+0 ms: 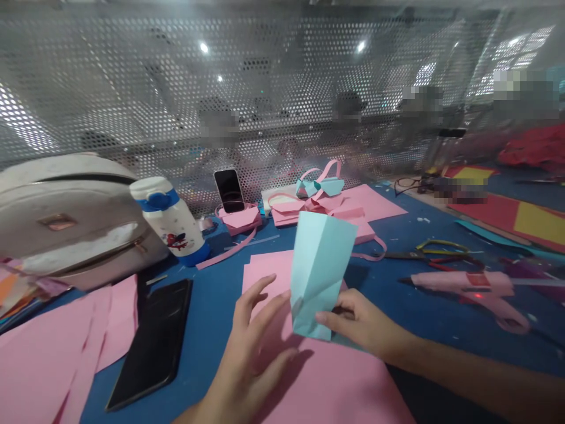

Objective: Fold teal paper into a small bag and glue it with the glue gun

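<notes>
A light-blue folded paper bag stands upright above the pink paper sheet. My right hand grips its lower right side between thumb and fingers. On the other side, my left hand is open with its fingers apart, the fingertips close to the bag's left edge; whether they touch it I cannot tell. Behind the bag lie several pink folded paper pieces with strip handles, and a light-blue one with a pink handle.
At right lie a pink hot glue gun and scissors. On the left are a black phone, cut pink paper, a white bottle and a backpack. A perforated metal panel borders the blue table; people are beyond.
</notes>
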`<state>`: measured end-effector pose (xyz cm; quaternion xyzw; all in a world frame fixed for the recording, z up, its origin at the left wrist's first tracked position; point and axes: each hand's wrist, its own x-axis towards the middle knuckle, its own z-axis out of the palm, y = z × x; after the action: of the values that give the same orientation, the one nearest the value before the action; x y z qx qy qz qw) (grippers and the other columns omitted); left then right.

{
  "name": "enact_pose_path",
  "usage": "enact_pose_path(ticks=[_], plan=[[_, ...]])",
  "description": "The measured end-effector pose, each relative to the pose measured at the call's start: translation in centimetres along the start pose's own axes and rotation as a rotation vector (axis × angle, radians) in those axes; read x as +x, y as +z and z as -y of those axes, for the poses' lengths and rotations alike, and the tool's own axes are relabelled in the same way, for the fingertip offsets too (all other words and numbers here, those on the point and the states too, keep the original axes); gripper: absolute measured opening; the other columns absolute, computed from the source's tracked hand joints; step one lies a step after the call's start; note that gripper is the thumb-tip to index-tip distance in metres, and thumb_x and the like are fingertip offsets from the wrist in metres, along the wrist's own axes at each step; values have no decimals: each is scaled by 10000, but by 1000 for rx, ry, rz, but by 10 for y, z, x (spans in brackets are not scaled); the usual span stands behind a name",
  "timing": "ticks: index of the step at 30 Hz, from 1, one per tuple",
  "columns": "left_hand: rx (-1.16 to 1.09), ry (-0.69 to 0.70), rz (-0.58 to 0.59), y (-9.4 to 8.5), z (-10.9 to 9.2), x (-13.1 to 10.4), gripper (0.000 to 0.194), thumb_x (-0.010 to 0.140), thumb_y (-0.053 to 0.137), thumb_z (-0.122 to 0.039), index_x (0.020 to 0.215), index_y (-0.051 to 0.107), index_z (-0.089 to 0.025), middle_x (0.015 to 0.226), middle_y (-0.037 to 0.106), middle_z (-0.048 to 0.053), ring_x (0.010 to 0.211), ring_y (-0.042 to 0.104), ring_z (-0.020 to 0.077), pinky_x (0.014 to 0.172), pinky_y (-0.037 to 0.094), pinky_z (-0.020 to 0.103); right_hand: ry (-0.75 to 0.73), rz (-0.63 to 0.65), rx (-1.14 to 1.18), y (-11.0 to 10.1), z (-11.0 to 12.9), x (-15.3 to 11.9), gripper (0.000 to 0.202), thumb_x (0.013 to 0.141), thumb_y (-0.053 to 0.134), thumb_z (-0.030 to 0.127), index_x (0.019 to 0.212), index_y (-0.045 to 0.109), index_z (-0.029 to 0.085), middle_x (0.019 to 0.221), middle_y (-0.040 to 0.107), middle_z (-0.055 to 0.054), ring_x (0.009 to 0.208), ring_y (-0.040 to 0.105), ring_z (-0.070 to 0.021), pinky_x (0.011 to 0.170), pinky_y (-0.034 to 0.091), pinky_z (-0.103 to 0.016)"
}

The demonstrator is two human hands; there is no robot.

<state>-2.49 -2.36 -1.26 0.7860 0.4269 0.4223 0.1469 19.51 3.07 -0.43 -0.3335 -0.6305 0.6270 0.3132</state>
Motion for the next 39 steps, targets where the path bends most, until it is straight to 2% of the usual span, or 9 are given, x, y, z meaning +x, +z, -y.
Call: enact_pose_path(ticks=[2,6,9,14,17,21,29,35,39], plan=[[41,45,22,1,-2,0,585,926,643,-255,1450,412,-372,1567,272,83,1433,334,315,1109,417,449,-16,45,-36,1,1,-3,466,837,616,606,784,743,161,755,687,-39,698,600,-170,679,478,-269],[27,70,51,0,-5,1,418,960,591,-269,1362,535,-369,1544,317,71,1400,387,311,1103,427,443,-75,148,6,5,0,-9,450,870,605,581,957,760,168,863,723,-48,798,642,-188,761,505,-286],[15,86,64,-2,-5,2,326,981,547,-242,1276,608,-368,1539,312,54,1403,370,312,1109,412,458,-101,192,26,5,3,-11,416,881,624,513,1085,749,172,964,742,-66,922,672,-223,851,515,-326],[29,101,36,-5,-4,2,265,962,574,-210,1174,654,-347,1510,345,52,1372,402,324,1074,435,469,-114,162,-115,4,10,-14,365,755,769,303,1109,762,214,1071,743,-71,1027,668,-268,920,521,-366],[26,92,37,-5,-5,4,249,957,570,-177,1117,662,-343,1493,350,27,1378,396,287,1068,439,414,-217,93,-249,4,7,-13,358,724,775,176,1075,778,248,1194,692,-72,1078,636,-261,975,496,-384],[25,79,4,-5,-7,6,260,943,564,-124,1043,670,-340,1465,367,7,1373,396,250,1066,424,365,-335,24,-431,2,2,-9,263,799,737,172,1037,789,270,1052,726,-65,1005,620,-237,968,480,-404],[39,77,-4,-6,-7,5,294,936,540,-92,1033,663,-340,1455,365,-13,1368,372,216,1087,361,335,-495,-56,-572,-2,-2,-11,110,847,727,291,890,780,205,853,736,-66,833,622,-221,779,475,-354],[82,89,-34,-5,-6,4,298,953,549,-133,1053,702,-369,1477,364,-17,1348,382,262,1086,334,411,-502,-78,-543,0,-2,-12,74,840,731,247,798,767,198,818,741,-52,790,626,-199,746,461,-333],[103,89,-53,-7,-6,5,227,971,573,-215,1032,717,-380,1487,366,-26,1338,388,266,1070,339,429,-469,-35,-492,2,-1,-12,84,835,711,219,868,784,193,852,734,-67,825,624,-206,759,478,-332]])
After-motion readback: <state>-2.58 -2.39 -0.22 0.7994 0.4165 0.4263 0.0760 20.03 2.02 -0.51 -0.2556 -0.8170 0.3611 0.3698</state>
